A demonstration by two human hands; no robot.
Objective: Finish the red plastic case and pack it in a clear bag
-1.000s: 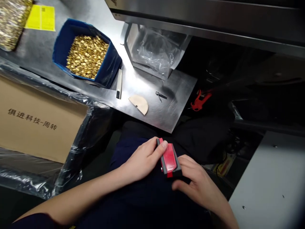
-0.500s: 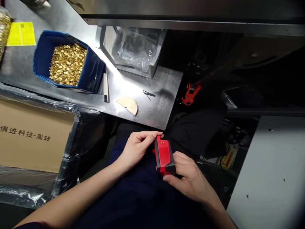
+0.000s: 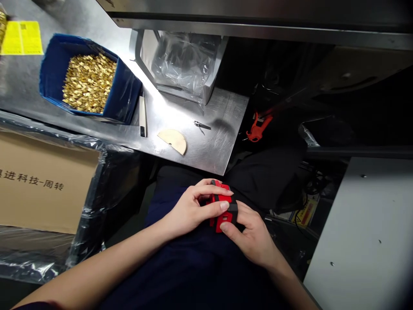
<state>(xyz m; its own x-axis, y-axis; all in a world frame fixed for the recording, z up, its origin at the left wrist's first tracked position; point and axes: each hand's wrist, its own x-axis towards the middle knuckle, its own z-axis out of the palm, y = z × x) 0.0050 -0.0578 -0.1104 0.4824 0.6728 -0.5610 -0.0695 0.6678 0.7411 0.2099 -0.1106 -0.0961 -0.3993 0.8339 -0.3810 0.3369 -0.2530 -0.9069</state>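
Steel table [image 3: 213, 157] spans upper left, near corner pointing at the lap [image 3: 180, 271]. Light grey panel [image 3: 364, 232] lower right, a few small marks on it. Cardboard sheet [image 3: 45, 202] at left, black printed characters, dark plastic film around it. On the table: blue bin [image 3: 124, 92], part-filled with gold-coloured pieces [image 3: 90, 82]; right of it, grey bin [image 3: 209, 90] holding crumpled transparent plastic. Left hand [image 3: 190, 209] grips a red-and-black device [image 3: 222, 198] from above, index finger and thumb across its top. Right hand [image 3: 253, 237] grasps the same unit from the right, thumb on its near end, other fingers partly hidden behind it. Device sits just above the lap, off the table's near corner. Yellow sheet [image 3: 30, 38] lies left of the blue bin. Orange tool [image 3: 258, 129] in shadow, right of the table edge. Tan half-disc [image 3: 174, 140] near the front edge, white-handled cutter [image 3: 142, 114] beside the blue bin, small metal clipper [image 3: 202, 125] right of the half-disc.
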